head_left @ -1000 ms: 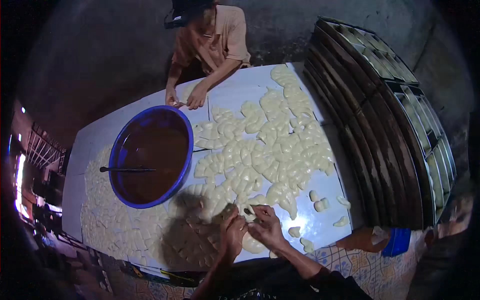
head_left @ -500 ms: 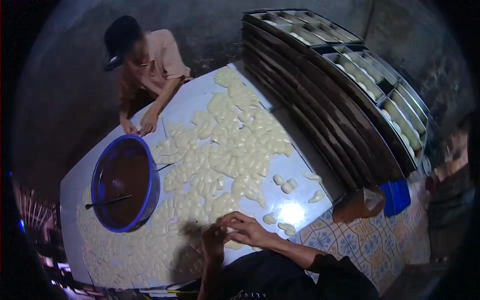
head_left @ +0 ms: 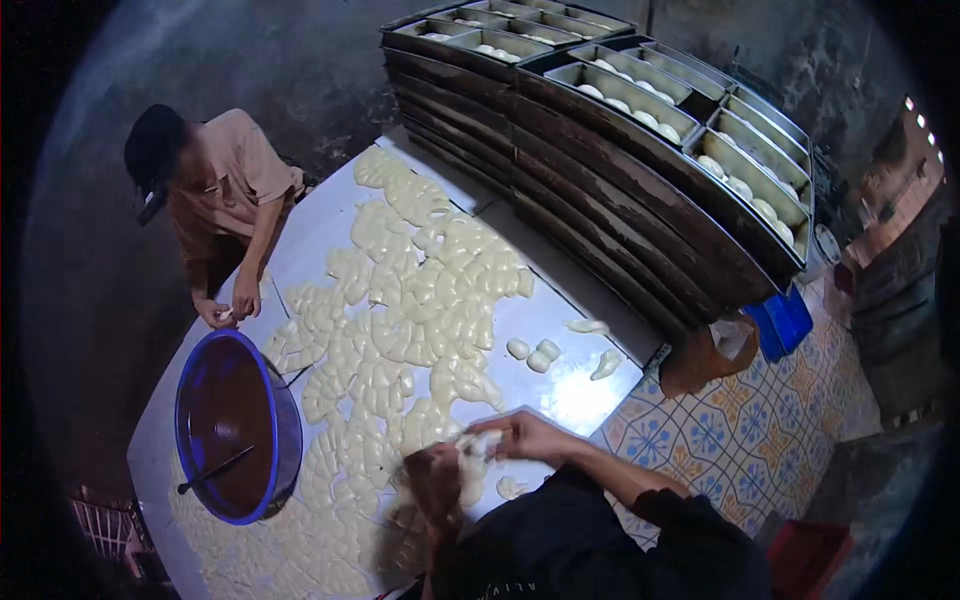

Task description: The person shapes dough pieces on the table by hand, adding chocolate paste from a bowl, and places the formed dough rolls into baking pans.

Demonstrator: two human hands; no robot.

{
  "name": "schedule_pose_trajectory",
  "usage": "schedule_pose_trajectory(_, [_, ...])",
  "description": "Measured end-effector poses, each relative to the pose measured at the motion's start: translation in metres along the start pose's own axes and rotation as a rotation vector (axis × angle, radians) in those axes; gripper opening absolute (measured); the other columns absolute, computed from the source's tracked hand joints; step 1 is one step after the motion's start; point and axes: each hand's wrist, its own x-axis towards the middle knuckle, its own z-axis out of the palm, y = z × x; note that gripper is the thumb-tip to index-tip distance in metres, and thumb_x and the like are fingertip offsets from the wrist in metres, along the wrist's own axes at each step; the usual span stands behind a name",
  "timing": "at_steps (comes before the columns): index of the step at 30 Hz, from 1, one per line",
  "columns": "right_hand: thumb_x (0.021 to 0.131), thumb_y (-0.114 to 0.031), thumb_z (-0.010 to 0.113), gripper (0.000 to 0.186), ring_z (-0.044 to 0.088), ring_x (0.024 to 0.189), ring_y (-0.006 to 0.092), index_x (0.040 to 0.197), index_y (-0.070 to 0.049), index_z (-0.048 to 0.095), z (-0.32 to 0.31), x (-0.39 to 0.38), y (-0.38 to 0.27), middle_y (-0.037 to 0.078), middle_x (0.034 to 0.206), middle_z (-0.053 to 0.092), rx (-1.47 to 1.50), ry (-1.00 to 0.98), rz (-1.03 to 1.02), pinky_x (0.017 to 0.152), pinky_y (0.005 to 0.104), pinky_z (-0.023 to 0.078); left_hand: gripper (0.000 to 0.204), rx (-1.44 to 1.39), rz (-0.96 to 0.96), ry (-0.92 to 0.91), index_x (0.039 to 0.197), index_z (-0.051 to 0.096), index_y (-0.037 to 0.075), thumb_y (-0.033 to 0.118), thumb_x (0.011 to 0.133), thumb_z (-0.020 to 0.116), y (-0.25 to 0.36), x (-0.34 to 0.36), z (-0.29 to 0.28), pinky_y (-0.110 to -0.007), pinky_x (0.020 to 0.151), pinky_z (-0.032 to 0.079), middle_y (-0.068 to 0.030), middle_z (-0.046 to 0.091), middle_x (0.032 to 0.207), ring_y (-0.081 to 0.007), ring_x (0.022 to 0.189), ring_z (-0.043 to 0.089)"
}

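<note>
Pale dough piece (head_left: 481,447) is up between the hands, near the close edge of the bench (head_left: 545,312). Right hand (head_left: 530,438): fingers narrowed, pinching it. Left hand (head_left: 435,484): beside it, shadowed and blurred; cannot tell whether it grips. Judged light, soft, stretchy, perhaps slick; likely tears if pulled thin. Best hold: broad, gentle, under the thicker middle.

Head camera: fisheye from above, facing down across table (head_left: 535,316), hands (head_left: 532,438) near lower edge.
</note>
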Motion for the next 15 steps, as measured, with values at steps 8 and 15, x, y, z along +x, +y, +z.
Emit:
schedule_pose_trajectory(8, [0.085, -0.006, 0.055, 0.029, 0.066, 0.094, 0.0212, 0.110, 0.003, 0.065, -0.151, 0.056, 0.044, 0.016, 0.105, 0.069, -0.341, 0.643, -0.033, 0.080, 0.0311, 0.050, 0.046, -0.056, -0.028, -0.002, 0.118, 0.047, -0.006, 0.018, 0.081, 0.063, 0.026, 0.010, -0.008, -0.038, 0.093, 0.048, -0.0191, 0.056, 0.115, -0.0297, 0.107, 0.058])
schedule_pose_trajectory(15, [0.079, -0.004, 0.052, 0.036, 0.064, 0.082, 0.0321, 0.114, 0.002, 0.062, -0.118, 0.041, 0.031, 0.021, 0.091, 0.065, -0.800, 0.613, -0.060, 0.074, 0.0347, 0.048, 0.024, -0.012, -0.035, 0.081, 0.100, 0.059, -0.004, 0.014, 0.085, 0.061, -0.028, -0.018, -0.031, -0.033, 0.084, 0.050, -0.0151, 0.064, 0.098, -0.0236, 0.093, 0.063])
